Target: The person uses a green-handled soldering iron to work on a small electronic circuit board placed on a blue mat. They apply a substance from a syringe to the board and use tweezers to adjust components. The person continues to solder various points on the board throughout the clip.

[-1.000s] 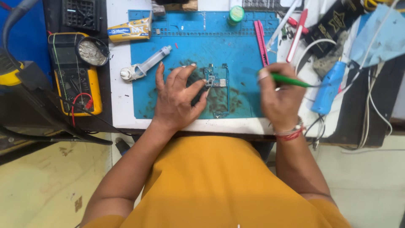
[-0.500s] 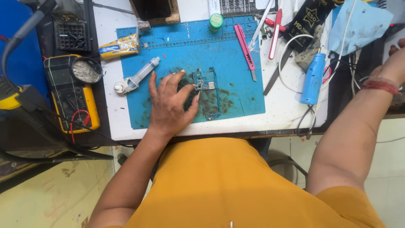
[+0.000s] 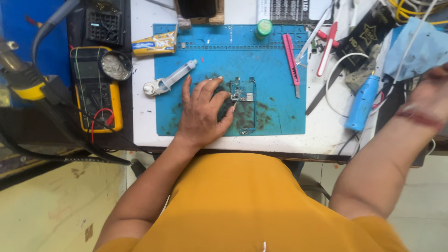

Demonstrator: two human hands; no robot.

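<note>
Blue matting (image 3: 275,79) covers the middle of the white bench (image 3: 322,135), and on it lies a small circuit board (image 3: 243,103), set upright in the view with its populated end, a cluster of tiny metal parts, at the top and a bare green frame below; dark smudges stain the mat around it; the left hand (image 3: 203,112) rests flat beside it with fingers spread, fingertips touching or just at the board's left edge, so the step in hand looks like steadying the board in place; the right hand (image 3: 431,95) is out at the far right edge of the view, blurred, over a pale blue cloth (image 3: 410,49) and some cables, and I cannot tell whether it is spread or pinching anything; judging from that, it seems to be off the board and among the tools, and any further work on the board would call for a fine tool brought to the small parts while the left hand pins the board; near the left hand lies a syringe (image 3: 170,80); a pink cutter (image 3: 291,56) lies on the mat's right side, a green-capped pot (image 3: 263,28) at its top edge, a blue pen-shaped tool (image 3: 363,102) on the bench right of the mat, and a yellow meter (image 3: 97,88) at the left.
</note>
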